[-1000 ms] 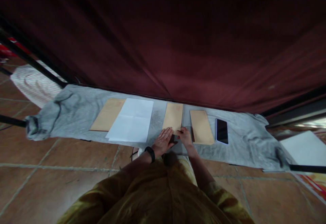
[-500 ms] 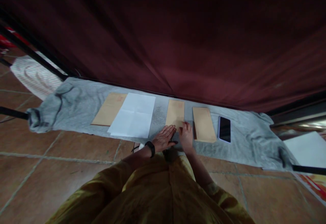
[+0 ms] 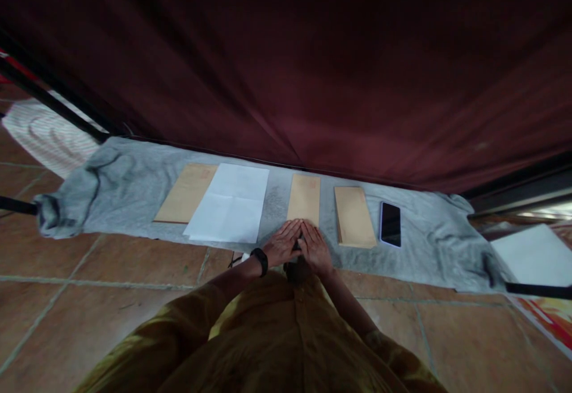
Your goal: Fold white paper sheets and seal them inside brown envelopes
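Observation:
A tan paper envelope (image 3: 304, 195) with a faint reddish mark lies upright before me on the grey cloth. My left hand (image 3: 281, 245), a dark band at its wrist, rests flat on the envelope's near end with fingers stretched out. Beside it my right hand (image 3: 315, 250) also lies flat there, its fingertips meeting those of the left. Both hands cover the envelope's lower edge. A stack of tan envelopes (image 3: 355, 217) sits just right of my right hand. To the left, sheets of white paper (image 3: 230, 202) with fold creases lie beside another tan envelope pile (image 3: 185, 193).
A phone (image 3: 390, 224) in a pale purple case lies right of the envelope stack. The grey cloth (image 3: 429, 232) covers a long narrow surface, bunched at both ends. Dark red fabric (image 3: 286, 71) hangs along the far edge. White sheets (image 3: 534, 253) are at far right.
My right hand has gone from bent fingers at the envelope's right side to lying flat beside my left hand. The view has shifted slightly, and the left hand stays on the envelope.

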`<state>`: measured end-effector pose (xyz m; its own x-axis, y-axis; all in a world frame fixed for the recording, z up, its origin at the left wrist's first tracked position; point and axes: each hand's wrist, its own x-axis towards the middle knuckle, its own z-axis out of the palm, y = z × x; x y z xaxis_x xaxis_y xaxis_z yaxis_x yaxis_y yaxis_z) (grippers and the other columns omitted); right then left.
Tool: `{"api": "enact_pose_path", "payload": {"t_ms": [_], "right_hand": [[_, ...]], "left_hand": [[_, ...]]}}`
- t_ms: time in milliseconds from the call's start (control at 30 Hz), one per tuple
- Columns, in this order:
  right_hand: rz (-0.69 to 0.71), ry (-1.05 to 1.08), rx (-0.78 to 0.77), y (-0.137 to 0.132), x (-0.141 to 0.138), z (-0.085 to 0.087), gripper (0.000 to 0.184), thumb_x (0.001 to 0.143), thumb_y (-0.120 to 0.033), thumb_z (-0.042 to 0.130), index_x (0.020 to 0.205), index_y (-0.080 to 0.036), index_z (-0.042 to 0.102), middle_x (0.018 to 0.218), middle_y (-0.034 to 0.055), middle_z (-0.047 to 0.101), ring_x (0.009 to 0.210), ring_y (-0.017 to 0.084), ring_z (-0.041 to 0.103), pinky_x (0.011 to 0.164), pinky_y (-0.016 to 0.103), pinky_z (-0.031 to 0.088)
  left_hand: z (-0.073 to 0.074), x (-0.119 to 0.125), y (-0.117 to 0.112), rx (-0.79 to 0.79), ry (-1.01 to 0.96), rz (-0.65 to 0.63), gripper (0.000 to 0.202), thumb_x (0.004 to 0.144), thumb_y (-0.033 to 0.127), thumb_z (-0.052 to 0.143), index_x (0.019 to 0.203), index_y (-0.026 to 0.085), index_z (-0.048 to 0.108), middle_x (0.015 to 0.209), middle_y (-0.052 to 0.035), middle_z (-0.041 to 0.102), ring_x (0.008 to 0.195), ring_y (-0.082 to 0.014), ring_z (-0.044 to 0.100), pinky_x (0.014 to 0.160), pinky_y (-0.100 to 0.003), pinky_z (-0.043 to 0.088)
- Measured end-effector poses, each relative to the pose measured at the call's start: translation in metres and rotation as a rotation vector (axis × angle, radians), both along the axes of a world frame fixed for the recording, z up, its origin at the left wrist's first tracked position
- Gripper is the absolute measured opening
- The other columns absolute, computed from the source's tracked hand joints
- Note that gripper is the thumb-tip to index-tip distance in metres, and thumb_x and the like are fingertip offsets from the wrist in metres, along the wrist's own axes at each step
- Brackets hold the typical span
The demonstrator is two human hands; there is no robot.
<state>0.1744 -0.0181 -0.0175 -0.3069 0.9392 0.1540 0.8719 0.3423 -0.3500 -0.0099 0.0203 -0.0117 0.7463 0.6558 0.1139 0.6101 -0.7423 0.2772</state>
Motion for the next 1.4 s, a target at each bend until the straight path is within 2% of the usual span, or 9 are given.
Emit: {"api": "enact_pose_path", "payload": {"t_ms": [200, 467, 600, 733, 900, 1100, 1267, 1400], "right_hand": [[-0.015, -0.040, 0.000, -0.004, 0.004, -0.001, 0.056, 0.106, -0.037, 0.037, 0.155, -0.012, 0.037, 0.159, 0.0122, 0.040, 0.149, 0.023, 0.034, 0.123, 0.043, 0.028], [-0.061, 0.000, 0.013, -0.010, 0.010, 0.003, 0.056, 0.104, -0.037, 0.042, 0.155, -0.015, 0.037, 0.159, 0.0129, 0.040, 0.147, 0.025, 0.039, 0.122, 0.047, 0.031], [-0.071, 0.015, 0.032, -0.011, 0.012, 0.004, 0.055, 0.104, -0.036, 0.042, 0.154, -0.014, 0.039, 0.157, 0.0132, 0.043, 0.147, 0.025, 0.039, 0.122, 0.046, 0.030], [-0.081, 0.043, 0.033, -0.009, 0.011, 0.003, 0.051, 0.105, -0.032, 0.039, 0.153, -0.014, 0.042, 0.155, 0.0117, 0.046, 0.146, 0.024, 0.041, 0.122, 0.046, 0.031], [-0.103, 0.102, 0.052, -0.006, 0.011, 0.001, 0.046, 0.105, -0.028, 0.037, 0.147, -0.017, 0.050, 0.150, 0.0097, 0.053, 0.141, 0.022, 0.048, 0.120, 0.046, 0.035], [-0.044, 0.122, 0.107, 0.018, 0.000, 0.002, 0.043, 0.106, -0.027, 0.035, 0.142, -0.018, 0.056, 0.146, 0.0096, 0.058, 0.139, 0.020, 0.050, 0.119, 0.045, 0.038], [-0.001, 0.094, 0.076, 0.050, -0.010, 0.005, 0.041, 0.106, -0.027, 0.036, 0.139, -0.019, 0.060, 0.150, 0.0076, 0.054, 0.141, 0.019, 0.048, 0.121, 0.041, 0.035], [0.017, 0.019, 0.095, 0.080, -0.005, 0.004, 0.042, 0.105, -0.028, 0.041, 0.143, -0.023, 0.055, 0.154, 0.0048, 0.050, 0.142, 0.020, 0.046, 0.121, 0.042, 0.035]], "left_hand": [[0.007, -0.014, -0.001, 0.041, 0.004, 0.039, 0.079, 0.100, 0.062, 0.036, 0.158, 0.009, 0.022, 0.164, -0.0199, 0.028, 0.154, -0.0281, 0.022, 0.125, -0.048, 0.019], [0.006, -0.033, -0.001, 0.075, 0.003, 0.085, 0.079, 0.101, 0.059, 0.039, 0.160, 0.010, 0.018, 0.164, -0.0198, 0.029, 0.154, -0.0282, 0.022, 0.124, -0.050, 0.022], [0.007, -0.025, -0.005, 0.108, 0.018, 0.109, 0.079, 0.101, 0.057, 0.039, 0.159, 0.009, 0.019, 0.163, -0.0202, 0.029, 0.154, -0.0286, 0.023, 0.124, -0.049, 0.024], [0.002, -0.008, -0.012, 0.103, 0.017, -0.005, 0.078, 0.100, 0.057, 0.041, 0.161, 0.015, 0.016, 0.165, -0.0153, 0.029, 0.153, -0.0257, 0.027, 0.123, -0.045, 0.028], [-0.009, 0.000, -0.010, 0.116, 0.014, 0.044, 0.076, 0.100, 0.055, 0.044, 0.159, 0.012, 0.024, 0.162, -0.0173, 0.035, 0.151, -0.0272, 0.031, 0.121, -0.046, 0.031], [-0.013, -0.003, -0.007, 0.111, 0.006, 0.036, 0.071, 0.098, 0.055, 0.046, 0.153, 0.012, 0.037, 0.158, -0.0192, 0.041, 0.148, -0.0298, 0.036, 0.118, -0.049, 0.036], [-0.008, -0.001, -0.009, 0.102, -0.002, 0.052, 0.071, 0.098, 0.055, 0.046, 0.154, 0.012, 0.037, 0.153, -0.0199, 0.047, 0.144, -0.0311, 0.043, 0.115, -0.050, 0.040], [-0.007, -0.002, -0.008, 0.114, 0.002, 0.059, 0.070, 0.098, 0.056, 0.045, 0.153, 0.013, 0.039, 0.155, -0.0187, 0.046, 0.144, -0.0303, 0.042, 0.115, -0.048, 0.041]]}}
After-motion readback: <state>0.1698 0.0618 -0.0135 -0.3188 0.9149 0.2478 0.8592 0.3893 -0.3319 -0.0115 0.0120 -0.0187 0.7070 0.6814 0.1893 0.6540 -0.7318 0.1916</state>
